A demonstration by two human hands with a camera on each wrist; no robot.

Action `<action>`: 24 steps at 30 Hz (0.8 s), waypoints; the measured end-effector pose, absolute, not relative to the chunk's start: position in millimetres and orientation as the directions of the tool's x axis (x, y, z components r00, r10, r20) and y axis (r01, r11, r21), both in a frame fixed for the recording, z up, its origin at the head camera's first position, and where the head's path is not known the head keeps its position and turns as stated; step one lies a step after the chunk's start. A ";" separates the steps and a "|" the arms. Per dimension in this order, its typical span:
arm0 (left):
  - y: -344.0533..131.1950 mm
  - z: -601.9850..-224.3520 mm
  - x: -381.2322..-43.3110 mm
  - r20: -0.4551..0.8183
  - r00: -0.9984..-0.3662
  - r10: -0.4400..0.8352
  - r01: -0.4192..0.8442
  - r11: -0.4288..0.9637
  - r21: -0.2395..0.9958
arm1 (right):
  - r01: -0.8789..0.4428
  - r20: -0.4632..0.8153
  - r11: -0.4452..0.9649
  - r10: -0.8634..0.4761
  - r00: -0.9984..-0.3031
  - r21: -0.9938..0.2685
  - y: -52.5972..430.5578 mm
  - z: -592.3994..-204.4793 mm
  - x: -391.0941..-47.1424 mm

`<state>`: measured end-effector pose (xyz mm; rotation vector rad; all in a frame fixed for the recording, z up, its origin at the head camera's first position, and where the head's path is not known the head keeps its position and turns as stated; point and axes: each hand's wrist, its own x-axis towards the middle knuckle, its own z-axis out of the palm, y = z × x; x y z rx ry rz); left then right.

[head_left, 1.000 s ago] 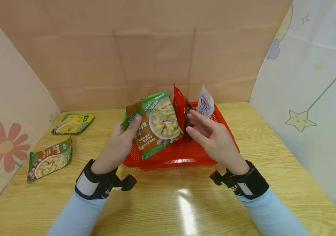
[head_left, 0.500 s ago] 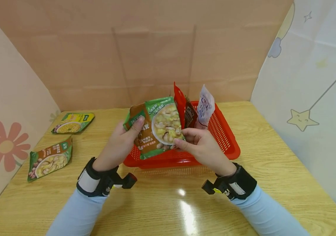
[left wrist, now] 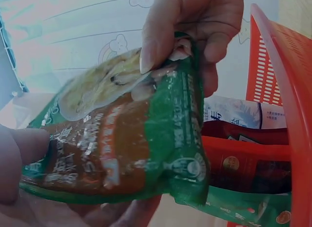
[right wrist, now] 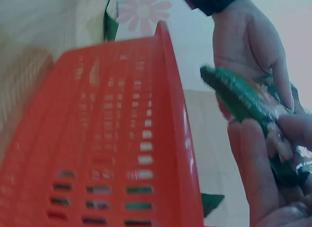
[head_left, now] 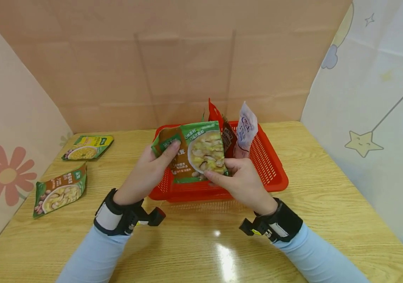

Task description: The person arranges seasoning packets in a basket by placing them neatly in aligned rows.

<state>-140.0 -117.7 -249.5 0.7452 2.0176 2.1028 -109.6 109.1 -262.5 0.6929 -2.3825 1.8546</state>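
Both hands hold a green and brown food pouch (head_left: pixel 205 151) with a bowl of soup pictured on its front, above the near part of a red plastic basket (head_left: pixel 187 195). My left hand (head_left: pixel 152 169) grips the left end, thumb across the front. At the lower right corner, my right hand (head_left: pixel 244 181) pinches it between thumb and fingers. In the left wrist view the pouch (left wrist: pixel 122 124) looks creased along its green lower edge. Standing in the basket behind it are a red packet (head_left: pixel 215 112), a dark brown Heinz packet (head_left: pixel 228 137) and a white packet (head_left: pixel 246 127).
Two more pouches lie at the table's left: a yellow and green one (head_left: pixel 87 148) farther back, and a brown and green one (head_left: pixel 60 190) nearer. Papered walls stand behind and on both sides. The wooden table (head_left: pixel 187 251) stretches in front of the basket.
My right hand has come down and left from beside the packets and taken the pouch's lower right corner. The pouch has shifted slightly right and turned more level.
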 end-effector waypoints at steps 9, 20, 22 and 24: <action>-118.2 -246.1 -139.5 0.230 -0.889 0.396 0.203 -0.109 0.973 | -0.695 0.696 0.321 -0.133 -0.705 -0.643 113.1 -250.3 -109.6; -112.7 -233.1 -123.2 0.240 -0.729 0.641 -0.054 -0.403 0.914 | -0.786 0.868 0.614 -0.351 -0.352 -0.071 122.5 -277.3 -128.1; -111.9 -233.0 -122.0 0.232 -0.722 0.652 -0.085 -0.415 0.906 | -0.783 0.860 0.622 -0.394 -0.325 -0.011 119.9 -278.9 -127.6; -111.3 -233.8 -121.6 0.211 -0.727 0.654 -0.110 -0.413 0.904 | -0.778 0.846 0.628 -0.429 -0.316 0.028 117.2 -279.2 -126.0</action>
